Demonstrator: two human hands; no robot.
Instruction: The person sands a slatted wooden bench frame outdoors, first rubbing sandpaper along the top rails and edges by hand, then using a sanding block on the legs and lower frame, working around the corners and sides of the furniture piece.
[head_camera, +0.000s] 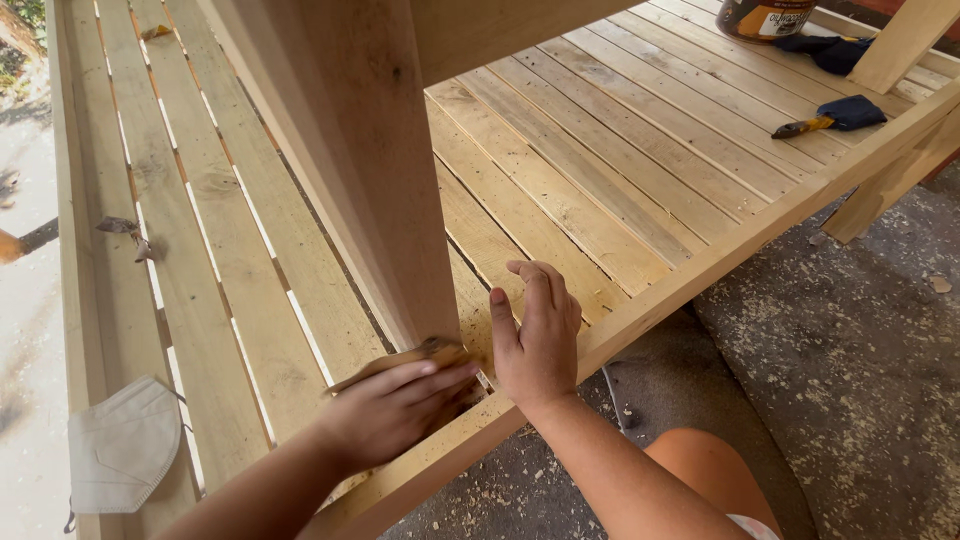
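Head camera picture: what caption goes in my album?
Left hand presses sandpaper by a wooden post; right hand rests on slats.

The slatted wooden frame (600, 200) is pale tan with reddish streaks. A white face mask (122, 445) lies on it, beside a dark-blue cloth (850, 112) and a yellow-handled brush (805, 127).

I'm in a rough woodworking spot, partly outdoors. Bare pale slats (600, 190) of unfinished furniture spread away beyond my fingers, and sawdust and shavings cover the concrete floor (860, 370) off to their right. A paint tub (765, 18) and brush (830, 118) sit far ahead; a dust mask (122, 445) lies to their left.
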